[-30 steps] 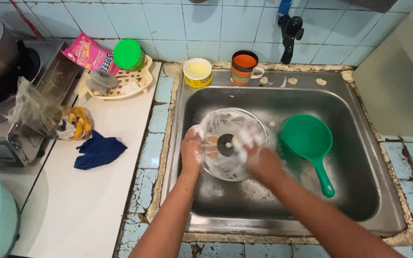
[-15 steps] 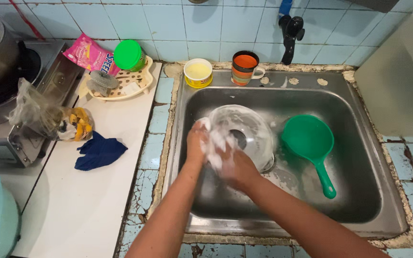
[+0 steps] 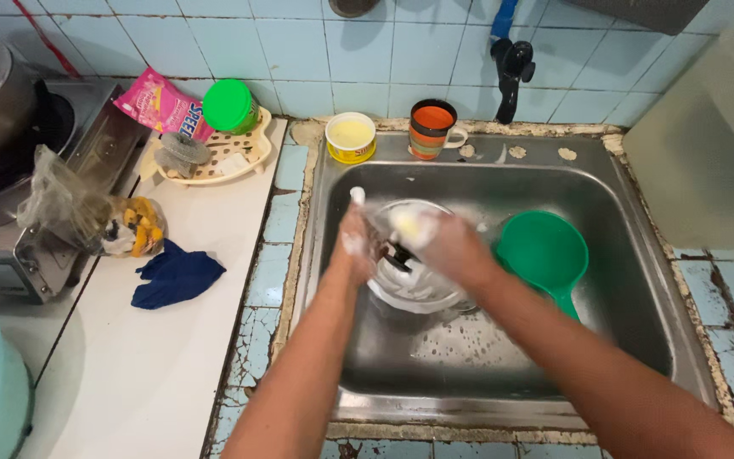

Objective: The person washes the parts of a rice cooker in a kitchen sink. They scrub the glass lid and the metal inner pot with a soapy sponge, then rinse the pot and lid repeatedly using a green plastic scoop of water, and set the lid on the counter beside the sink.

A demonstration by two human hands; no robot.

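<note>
Over the sink (image 3: 639,280), left hand (image 3: 356,242) clamps the soapy lid (image 3: 414,280) edge; right hand (image 3: 452,246), fingers curled on a sponge (image 3: 408,225), presses the lid top.

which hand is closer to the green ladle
Right. The right hand sits just left of the green ladle, soapy, over the glass lid. The left hand is farther off, at the lid's far left edge.

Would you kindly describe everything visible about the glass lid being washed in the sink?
The glass lid is round, clear and coated in white suds, with a dark knob near its middle. It sits tilted over the steel sink, beside a green dipper. The left hand grips its left edge; the soapy right hand presses a yellowish sponge against it.
</note>
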